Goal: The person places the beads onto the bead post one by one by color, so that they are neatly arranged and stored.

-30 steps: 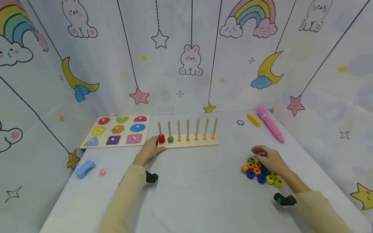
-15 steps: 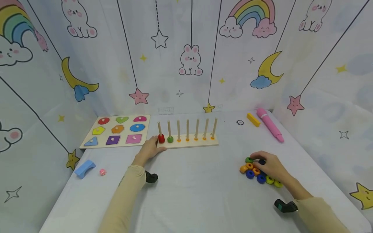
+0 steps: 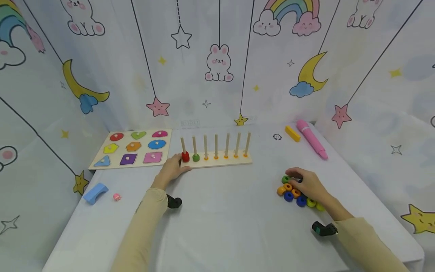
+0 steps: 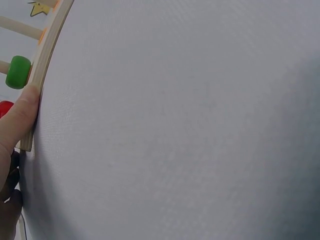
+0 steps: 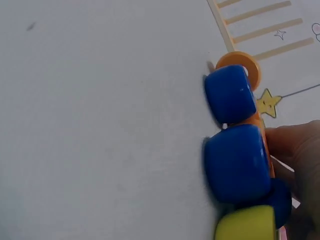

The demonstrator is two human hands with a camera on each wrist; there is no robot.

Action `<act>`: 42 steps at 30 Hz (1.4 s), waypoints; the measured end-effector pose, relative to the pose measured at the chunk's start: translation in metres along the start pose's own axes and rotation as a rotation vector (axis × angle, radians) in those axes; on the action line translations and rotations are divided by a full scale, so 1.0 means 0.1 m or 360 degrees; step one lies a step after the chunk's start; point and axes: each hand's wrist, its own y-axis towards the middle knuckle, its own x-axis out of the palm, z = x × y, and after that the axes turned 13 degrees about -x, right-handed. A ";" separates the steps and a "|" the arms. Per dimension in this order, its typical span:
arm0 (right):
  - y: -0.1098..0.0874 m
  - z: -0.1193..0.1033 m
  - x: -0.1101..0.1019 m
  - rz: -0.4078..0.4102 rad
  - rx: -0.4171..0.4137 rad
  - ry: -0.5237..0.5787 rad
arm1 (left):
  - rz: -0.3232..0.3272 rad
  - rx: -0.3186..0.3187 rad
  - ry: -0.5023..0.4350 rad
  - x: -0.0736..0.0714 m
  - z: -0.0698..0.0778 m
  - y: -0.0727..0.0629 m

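Note:
In the head view my left hand (image 3: 171, 169) grips the left end of a wooden peg board (image 3: 222, 161). The left wrist view shows the thumb (image 4: 22, 112) along its front edge. Red beads (image 3: 185, 156) sit on the first peg and one green bead (image 3: 196, 158) on the second; the other pegs stand bare. Over at the right, my right hand (image 3: 309, 183) pinches a loose green bead (image 3: 284, 180) at the far edge of a bead pile. Orange (image 3: 281, 190), blue (image 3: 301, 201) and yellow beads (image 3: 310, 203) lie below the hand, which hides part of the pile.
A shape puzzle board (image 3: 115, 160) lies at the back left. In front of it are a blue arch block (image 3: 96, 193) and a small pink object (image 3: 117, 197). At the back right are a yellow block (image 3: 292, 133) and a thick pink pen-like stick (image 3: 312, 139).
My right hand has come down to the bead pile, its fingertips closing on the green bead, which has shifted slightly left. The left hand keeps its grip on the board. The head view has tilted slightly.

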 end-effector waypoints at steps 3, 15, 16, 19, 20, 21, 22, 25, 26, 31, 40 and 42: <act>0.06 0.00 0.02 -0.0048 -0.0009 0.0046 | 0.0015 0.0028 0.0003 -0.03 0.01 -0.01; 0.75 -0.48 0.15 0.0183 -0.0228 0.0181 | -0.0029 -0.0005 0.0017 0.00 -0.01 0.00; 0.86 -0.54 0.18 0.0201 -0.0261 0.0224 | -0.0020 -0.0001 0.0022 0.00 -0.01 -0.01; 1.20 -0.73 0.28 0.0259 -0.0384 0.0317 | 0.0000 0.0000 0.0011 -0.02 -0.02 -0.02; 1.31 -0.79 0.32 0.0276 -0.0427 0.0341 | 0.0005 0.0004 0.0011 -0.02 -0.02 -0.03; 1.41 -0.86 0.35 0.0291 -0.0472 0.0358 | 0.0008 0.0004 0.0007 -0.02 -0.02 -0.03; 1.52 -0.93 0.40 0.0301 -0.0513 0.0370 | 0.0004 -0.0003 0.0004 -0.03 -0.03 -0.04; 1.84 -1.13 0.52 0.0312 -0.0611 0.0382 | 0.0011 -0.0012 0.0005 -0.03 -0.05 -0.05; 1.94 -1.19 0.55 0.0314 -0.0628 0.0380 | 0.0018 -0.0005 0.0013 -0.03 -0.05 -0.05; 2.40 -1.39 0.74 0.0313 -0.0617 0.0367 | 0.0016 0.0006 0.0004 -0.04 -0.03 -0.03; 2.80 -1.54 1.03 0.0187 -0.0553 0.0356 | 0.0019 0.0014 -0.0017 -0.01 -0.02 -0.02; 2.83 -1.56 1.09 0.0176 -0.0531 0.0364 | 0.0020 0.0008 -0.0020 -0.01 -0.02 -0.02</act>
